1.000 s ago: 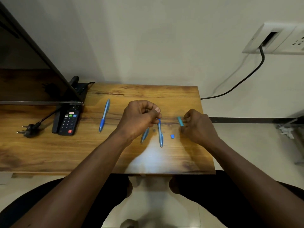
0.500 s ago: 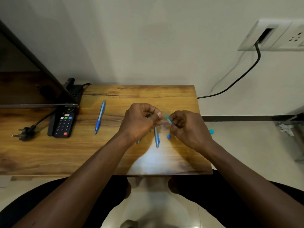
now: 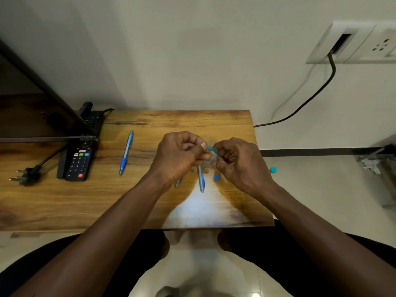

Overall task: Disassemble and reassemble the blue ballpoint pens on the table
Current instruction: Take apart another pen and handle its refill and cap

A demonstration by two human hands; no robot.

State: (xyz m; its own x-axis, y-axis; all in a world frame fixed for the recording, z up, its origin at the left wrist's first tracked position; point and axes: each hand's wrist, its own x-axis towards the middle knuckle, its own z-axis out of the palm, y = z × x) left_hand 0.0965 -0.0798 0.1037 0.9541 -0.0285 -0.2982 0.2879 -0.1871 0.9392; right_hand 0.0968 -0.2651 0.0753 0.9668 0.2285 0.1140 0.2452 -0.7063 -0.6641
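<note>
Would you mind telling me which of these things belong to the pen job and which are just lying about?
Job: left hand, right hand, the teal part pinched between them, whole pen, loose barrel, small blue piece.
Lying about: remote, plug, socket, cable.

Your left hand (image 3: 180, 155) and right hand (image 3: 237, 161) meet over table's (image 3: 192, 118) right half, pinching teal pen piece (image 3: 212, 149) between them. Beneath them pen barrel (image 3: 201, 179) and small blue piece (image 3: 216, 177) crowd wood. Whole pen (image 3: 126, 153) lies between your left hand and remote (image 3: 78, 161); bare lane either side. Wide bare strip along near edge. Far left corner blocked by dark slanted frame (image 3: 53, 96).
</note>
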